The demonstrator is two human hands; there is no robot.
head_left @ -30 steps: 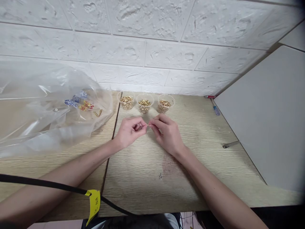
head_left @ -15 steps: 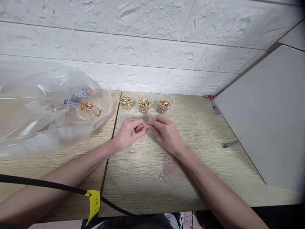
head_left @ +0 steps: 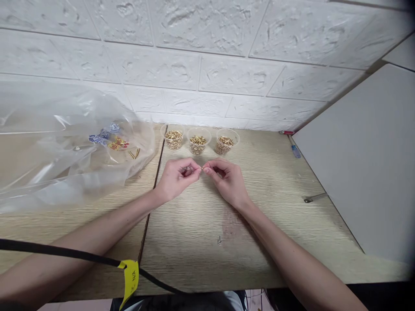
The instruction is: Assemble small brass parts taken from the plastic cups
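Note:
Over the table, my left hand (head_left: 177,178) and my right hand (head_left: 229,181) meet fingertip to fingertip. A tiny gold-coloured metal pin (head_left: 202,168) shows between them, pinched by thumb and forefinger on each side. Most of it is covered by the fingers, so I cannot tell whether it is one part or two. Just beyond the hands stand three clear plastic cups: a left cup (head_left: 162,132), a middle cup (head_left: 188,137) and a right cup (head_left: 238,139). Each contains many small gold-coloured metal pieces.
A large clear plastic bag (head_left: 58,172) covers the table's left side, with gold pins (head_left: 134,153) at its end. A small screw (head_left: 219,241) lies near the front. Screwdrivers (head_left: 295,151) and a metal rod (head_left: 314,198) lie by a white panel (head_left: 359,160). A tagged black cable (head_left: 65,254) crosses the foreground.
The right hand's fingers have shifted slightly and look more arched, with a gap showing between thumb and forefinger. Both hands still meet at the pin. The whole view has moved a little.

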